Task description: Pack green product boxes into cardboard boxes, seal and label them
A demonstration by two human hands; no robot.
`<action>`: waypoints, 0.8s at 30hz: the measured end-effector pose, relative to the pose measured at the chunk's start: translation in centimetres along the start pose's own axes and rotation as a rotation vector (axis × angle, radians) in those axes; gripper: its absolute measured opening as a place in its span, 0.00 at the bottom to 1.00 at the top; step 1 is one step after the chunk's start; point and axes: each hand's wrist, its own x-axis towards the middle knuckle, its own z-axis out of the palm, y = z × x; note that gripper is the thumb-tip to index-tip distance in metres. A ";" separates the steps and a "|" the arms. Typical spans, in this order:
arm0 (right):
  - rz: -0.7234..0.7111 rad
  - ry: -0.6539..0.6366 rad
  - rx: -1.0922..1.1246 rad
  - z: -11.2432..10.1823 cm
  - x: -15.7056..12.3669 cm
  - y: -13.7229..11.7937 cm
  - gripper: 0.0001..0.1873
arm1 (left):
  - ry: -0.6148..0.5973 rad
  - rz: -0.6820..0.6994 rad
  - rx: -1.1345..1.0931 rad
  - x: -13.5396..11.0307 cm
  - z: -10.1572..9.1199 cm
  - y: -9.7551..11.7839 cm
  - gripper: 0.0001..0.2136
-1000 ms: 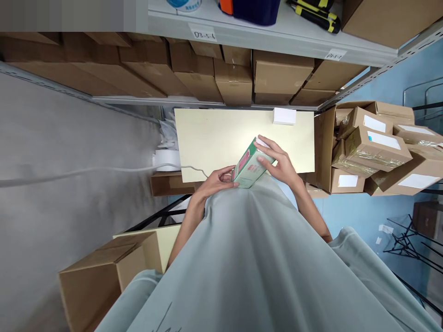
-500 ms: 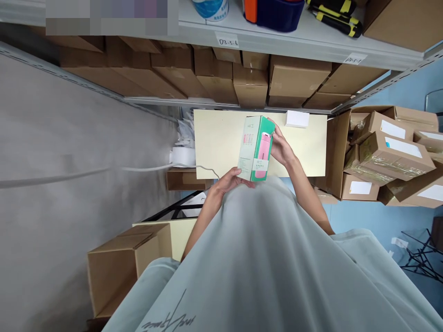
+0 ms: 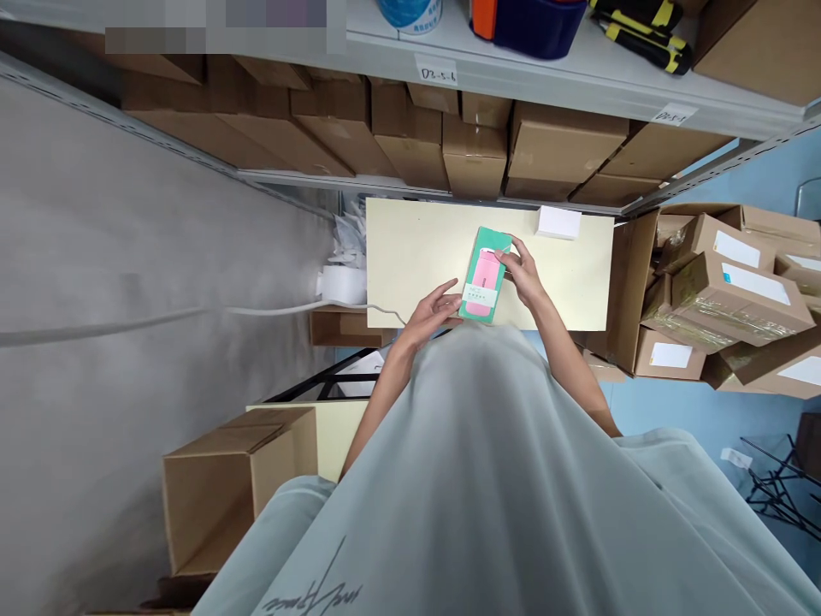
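Note:
A green carton (image 3: 487, 274) with a pink item printed on its front lies flat over the pale yellow table (image 3: 423, 257), front face up. My right hand (image 3: 522, 272) grips its right edge with fingers curled round it. My left hand (image 3: 436, 314) is at the carton's lower left corner, fingers stretched out and apart, touching or just clear of it. A small white box (image 3: 559, 222) rests at the table's far right corner.
Grey shelving behind the table holds rows of brown cartons (image 3: 475, 145); tools and a blue tub sit on the shelf above. An open carton of labelled parcels (image 3: 711, 291) stands right. A white label roll (image 3: 343, 284) and cable lie left, an open carton (image 3: 224, 488) lower left.
The green carton was turned from upright to flat, face up, and lowered toward the table. My left hand released its bottom end and opened.

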 end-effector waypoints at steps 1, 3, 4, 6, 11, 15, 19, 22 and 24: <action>-0.012 0.011 -0.013 0.0 0.1 0.1 0.43 | -0.016 0.007 0.012 0.1 0.1 0.2 0.48; -0.032 0.026 -0.030 -0.1 0.2 0.4 0.43 | -0.047 0.013 0.037 0.2 0.2 0.5 0.47; -0.041 0.027 -0.035 -0.1 0.2 0.4 0.44 | -0.058 0.012 0.045 0.2 0.3 0.7 0.46; -0.059 0.018 -0.044 -0.2 0.2 0.4 0.45 | -0.074 0.007 0.040 0.3 0.5 0.9 0.47; -0.088 -0.008 -0.063 -0.9 0.0 0.1 0.48 | -0.086 -0.009 0.008 0.3 0.8 0.7 0.48; -0.049 -0.020 0.005 -1.8 -0.3 0.0 0.46 | -0.100 -0.020 -0.051 0.2 0.5 0.4 0.48; -0.066 -0.100 0.104 -2.4 -0.7 0.2 0.42 | -0.169 -0.044 -0.163 0.1 0.4 0.5 0.46; -0.119 -0.147 0.121 -2.4 -1.0 0.3 0.42 | -0.214 -0.050 -0.217 0.1 0.7 0.8 0.41; -0.121 -0.137 0.133 -2.5 -1.1 0.3 0.41 | -0.227 -0.059 -0.227 0.3 1.0 0.9 0.38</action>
